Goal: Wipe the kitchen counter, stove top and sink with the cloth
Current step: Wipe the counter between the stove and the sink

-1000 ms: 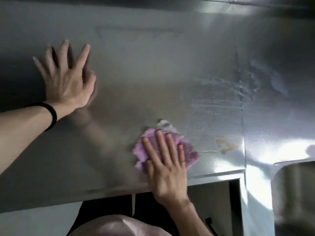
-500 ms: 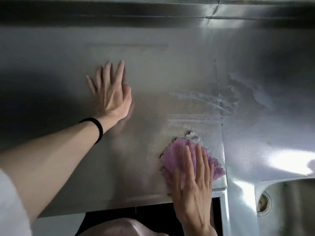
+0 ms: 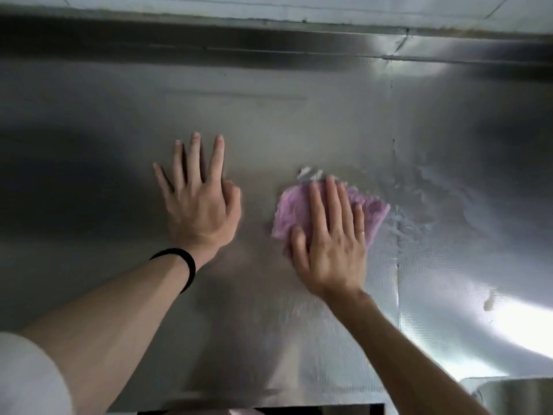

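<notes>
The brushed steel counter point(image 3: 299, 115) ran back to a raised rear lip point(image 3: 269, 40) under pale wall tiles point(image 3: 299, 7). The purple cloth point(image 3: 299, 211) lay crumpled mid-counter, its long axis seemingly left to right, though blur softened its outline. The right hand point(image 3: 332, 253) pressed it down with straight, spread fingers. The left hand point(image 3: 200, 211) lay flat on bare steel just beside it, fingers splayed. A seam point(image 3: 397, 265) ran just right of the cloth. The sink point(image 3: 514, 393) corner sat well apart at lower right. Bare steel stretched leftward and toward the wall.
</notes>
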